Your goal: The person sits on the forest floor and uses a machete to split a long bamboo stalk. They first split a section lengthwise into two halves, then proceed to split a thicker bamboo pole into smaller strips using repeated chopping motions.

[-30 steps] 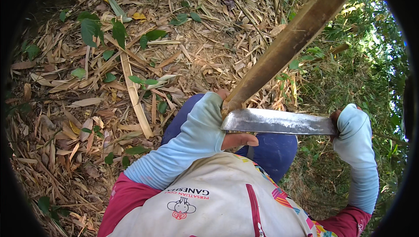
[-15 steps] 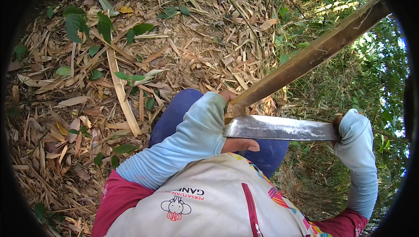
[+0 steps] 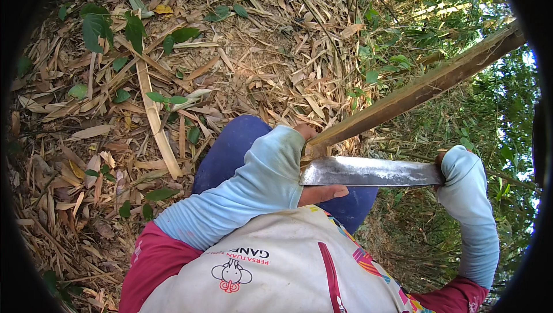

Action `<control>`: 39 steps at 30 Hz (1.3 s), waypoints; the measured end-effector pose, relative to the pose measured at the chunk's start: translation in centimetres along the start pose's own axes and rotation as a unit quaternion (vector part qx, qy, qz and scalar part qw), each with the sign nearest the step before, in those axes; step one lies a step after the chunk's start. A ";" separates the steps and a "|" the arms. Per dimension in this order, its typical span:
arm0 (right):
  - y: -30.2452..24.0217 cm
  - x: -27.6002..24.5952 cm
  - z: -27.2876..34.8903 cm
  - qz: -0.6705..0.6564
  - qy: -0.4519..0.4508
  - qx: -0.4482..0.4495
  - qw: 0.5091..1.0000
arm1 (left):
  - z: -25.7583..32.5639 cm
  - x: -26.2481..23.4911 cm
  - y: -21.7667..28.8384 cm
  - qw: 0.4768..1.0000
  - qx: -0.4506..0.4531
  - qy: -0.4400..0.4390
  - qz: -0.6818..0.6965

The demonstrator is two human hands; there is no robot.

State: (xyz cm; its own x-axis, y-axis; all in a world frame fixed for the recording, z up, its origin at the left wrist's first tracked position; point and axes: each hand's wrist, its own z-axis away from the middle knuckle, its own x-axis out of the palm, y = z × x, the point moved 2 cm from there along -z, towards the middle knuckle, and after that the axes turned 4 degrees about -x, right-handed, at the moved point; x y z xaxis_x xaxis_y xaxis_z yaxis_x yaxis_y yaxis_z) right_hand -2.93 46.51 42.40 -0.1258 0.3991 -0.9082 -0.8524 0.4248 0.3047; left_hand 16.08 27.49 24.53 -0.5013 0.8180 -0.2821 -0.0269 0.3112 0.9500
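A long brown split length of bamboo or wood [image 3: 415, 86] slants from the middle of the view to the upper right. My left hand [image 3: 308, 135] grips its near end, with the fingers behind it and the thumb stretched out below the blade. Much of that palm is hidden by a pale blue sleeve. My right hand [image 3: 442, 166] is closed around the handle of a machete [image 3: 371, 172], most of the handle being covered by the hand and cuff. The wide, worn blade lies nearly level, its tip end against my left hand, just below the bamboo's near end.
My blue-clad knees [image 3: 227, 149] are bent beneath my hands. Dry leaves and shavings [image 3: 253, 77] cover the ground. A narrow pale strip [image 3: 155, 120] lies at the left among green leaves [image 3: 97, 28]. Dense green undergrowth [image 3: 489, 105] stands at the right.
The bamboo's far end has swung down and to the right, so the piece slants less steeply. The machete and both hands have shifted only slightly.
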 end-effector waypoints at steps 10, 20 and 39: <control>0.1 0.5 -1.8 0.005 0.003 -0.013 1.000 | -0.2 0.0 0.1 1.000 -0.010 0.010 -0.011; 0.3 0.1 -3.9 0.025 -0.045 0.040 0.998 | -0.5 0.0 -1.0 0.998 -0.058 0.033 0.011; 0.8 4.0 -3.6 0.047 0.054 0.015 0.997 | -2.0 -0.1 -1.2 0.991 -0.115 0.014 0.067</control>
State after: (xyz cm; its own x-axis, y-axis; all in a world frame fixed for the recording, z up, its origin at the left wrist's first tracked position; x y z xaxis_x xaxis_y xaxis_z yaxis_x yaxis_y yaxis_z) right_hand -5.88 45.53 38.00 -0.2606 0.3489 -0.9002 -0.8188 0.4142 0.3975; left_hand 14.41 26.04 23.67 -0.5377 0.8297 -0.1502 -0.1534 0.0789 0.9850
